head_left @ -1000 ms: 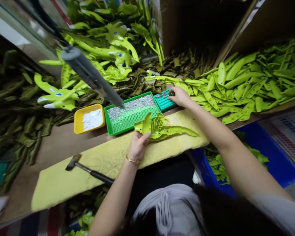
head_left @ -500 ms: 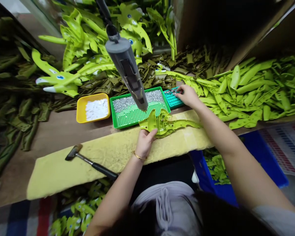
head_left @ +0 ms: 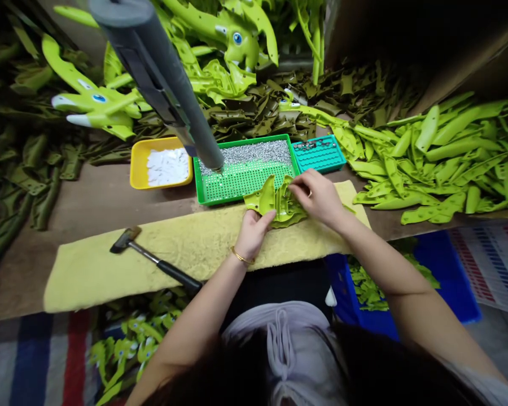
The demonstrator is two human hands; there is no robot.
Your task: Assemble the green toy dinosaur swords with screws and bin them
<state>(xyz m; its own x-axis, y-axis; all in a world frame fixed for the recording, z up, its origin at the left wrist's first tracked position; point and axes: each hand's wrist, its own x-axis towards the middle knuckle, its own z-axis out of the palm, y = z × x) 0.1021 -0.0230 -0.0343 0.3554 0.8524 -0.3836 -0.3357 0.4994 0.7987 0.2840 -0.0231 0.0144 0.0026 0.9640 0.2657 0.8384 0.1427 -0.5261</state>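
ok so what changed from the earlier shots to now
The right hand came back from the teal tray to the green plastic piece; whether it carries anything is hidden. The grey tool swung right, then back left. The left hand still holds the piece; the hammer stays on the yellow cloth.

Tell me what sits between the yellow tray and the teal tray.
In the head view, the green tray, holding small silvery pieces, sits between the yellow tray and the teal tray.
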